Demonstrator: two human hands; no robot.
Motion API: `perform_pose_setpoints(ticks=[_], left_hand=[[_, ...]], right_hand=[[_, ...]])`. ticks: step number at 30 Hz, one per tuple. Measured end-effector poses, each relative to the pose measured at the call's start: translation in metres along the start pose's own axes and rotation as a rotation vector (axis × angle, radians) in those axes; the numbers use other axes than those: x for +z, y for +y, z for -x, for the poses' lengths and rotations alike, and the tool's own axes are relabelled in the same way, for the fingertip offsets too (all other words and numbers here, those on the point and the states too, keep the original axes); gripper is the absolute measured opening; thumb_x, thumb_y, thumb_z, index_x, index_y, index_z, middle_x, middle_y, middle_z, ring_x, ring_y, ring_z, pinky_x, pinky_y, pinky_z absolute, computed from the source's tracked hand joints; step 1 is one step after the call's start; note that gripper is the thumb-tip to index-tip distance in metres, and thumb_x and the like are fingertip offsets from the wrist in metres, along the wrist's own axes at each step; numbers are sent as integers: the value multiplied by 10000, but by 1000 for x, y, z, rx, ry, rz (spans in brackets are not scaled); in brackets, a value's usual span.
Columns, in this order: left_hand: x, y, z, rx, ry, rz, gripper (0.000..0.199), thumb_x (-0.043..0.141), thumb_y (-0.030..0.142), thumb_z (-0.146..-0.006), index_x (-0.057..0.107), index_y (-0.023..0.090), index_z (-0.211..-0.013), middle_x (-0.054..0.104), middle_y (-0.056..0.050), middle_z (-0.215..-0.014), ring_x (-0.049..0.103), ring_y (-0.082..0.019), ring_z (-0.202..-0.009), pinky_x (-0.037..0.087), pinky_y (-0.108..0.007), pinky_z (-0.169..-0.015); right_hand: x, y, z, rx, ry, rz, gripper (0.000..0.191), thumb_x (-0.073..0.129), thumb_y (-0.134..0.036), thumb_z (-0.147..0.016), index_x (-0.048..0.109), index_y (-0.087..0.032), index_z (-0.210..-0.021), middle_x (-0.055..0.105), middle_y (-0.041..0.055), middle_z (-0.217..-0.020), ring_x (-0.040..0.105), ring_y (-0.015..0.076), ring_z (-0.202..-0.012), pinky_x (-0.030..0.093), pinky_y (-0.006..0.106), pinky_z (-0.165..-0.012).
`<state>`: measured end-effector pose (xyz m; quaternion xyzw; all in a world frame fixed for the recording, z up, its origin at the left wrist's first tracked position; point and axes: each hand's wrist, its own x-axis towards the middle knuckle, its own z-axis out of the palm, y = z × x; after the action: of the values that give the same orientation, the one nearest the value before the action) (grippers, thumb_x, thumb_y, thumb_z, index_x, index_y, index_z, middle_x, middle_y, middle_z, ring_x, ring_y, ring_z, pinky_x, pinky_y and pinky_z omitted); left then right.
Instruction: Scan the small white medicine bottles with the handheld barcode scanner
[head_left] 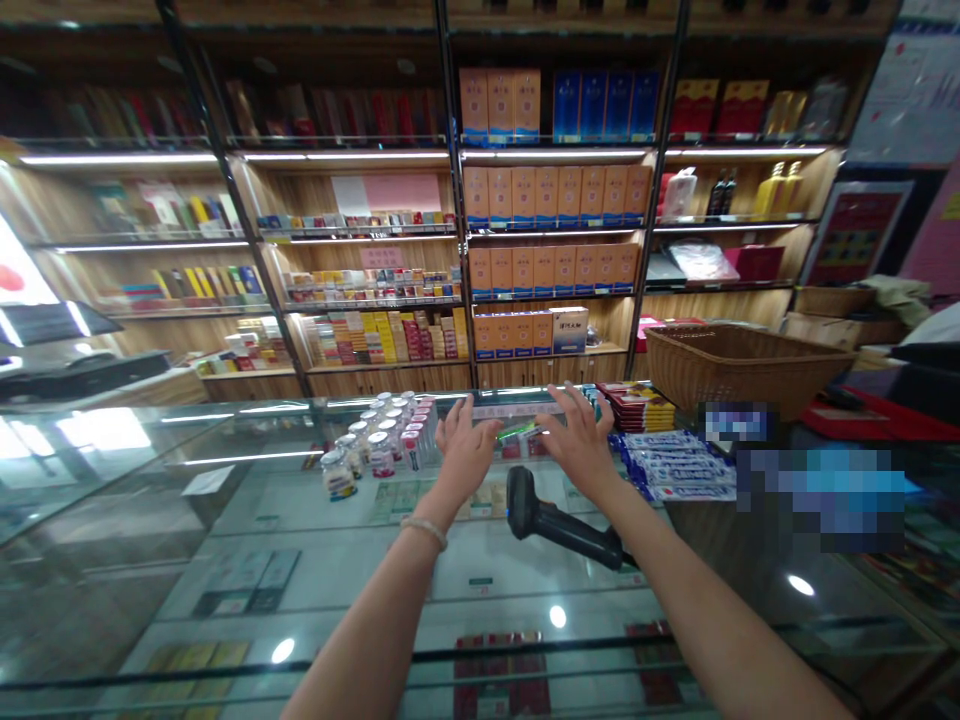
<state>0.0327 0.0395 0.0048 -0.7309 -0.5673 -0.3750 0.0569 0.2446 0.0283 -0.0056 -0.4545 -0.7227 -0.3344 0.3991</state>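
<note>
Both arms reach over a glass counter [300,540]. My left hand [466,447] is beside the rows of small white-capped bottles [382,440], fingers apart and nothing visible in it. My right hand [579,435] has its fingers spread, near the stack of red and yellow packets [637,405]. Between the two hands lies a thin green item [516,432]; its ends come close to both hands, and whether either touches it cannot be made out. A black barcode scanner [562,525] rests on the glass below, partly beside my right forearm.
Blue and white packets [679,465] lie right of my right hand, with a wicker basket [742,365] behind them. Shelves of orange boxes [555,197] and other goods stand beyond the counter. A dark device [82,375] is at the far left.
</note>
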Motion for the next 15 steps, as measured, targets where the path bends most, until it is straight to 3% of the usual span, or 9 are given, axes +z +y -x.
perform_pose_setpoints(ticks=[3,6,11,15], left_hand=[[-12,4,5,156,99,-94,466,637,519,-902,662,306,-1317,308,-120,-1668,231,-375,-1540,97,-656,-1231],[-20,8,11,298,127,-167,505,785,483,-794,678,349,-1268,327,-97,-1662,232,-376,-1541,36,-644,-1237],[-19,9,13,294,149,-186,215,757,366,-837,738,334,-1049,382,-49,-1639,282,-341,-1527,38,-628,-1240],[-14,7,13,287,133,-169,179,735,360,-853,739,308,-1024,391,-58,-1633,291,-338,-1520,52,-623,-1243]], right_hand=[[0,0,0,15,-2,6,159,674,-306,-910,687,-292,-1067,533,78,-1495,336,291,-1466,67,555,-1209],[0,-1,0,11,9,16,152,683,-318,-913,684,-281,-1060,527,85,-1501,330,296,-1470,77,562,-1205],[-2,-3,0,21,-5,6,141,661,-355,-936,699,-283,-1051,529,94,-1499,346,298,-1464,91,566,-1198],[-11,-8,-6,79,-100,-36,123,687,-336,-912,719,-287,-1020,497,84,-1540,327,323,-1476,105,603,-1192]])
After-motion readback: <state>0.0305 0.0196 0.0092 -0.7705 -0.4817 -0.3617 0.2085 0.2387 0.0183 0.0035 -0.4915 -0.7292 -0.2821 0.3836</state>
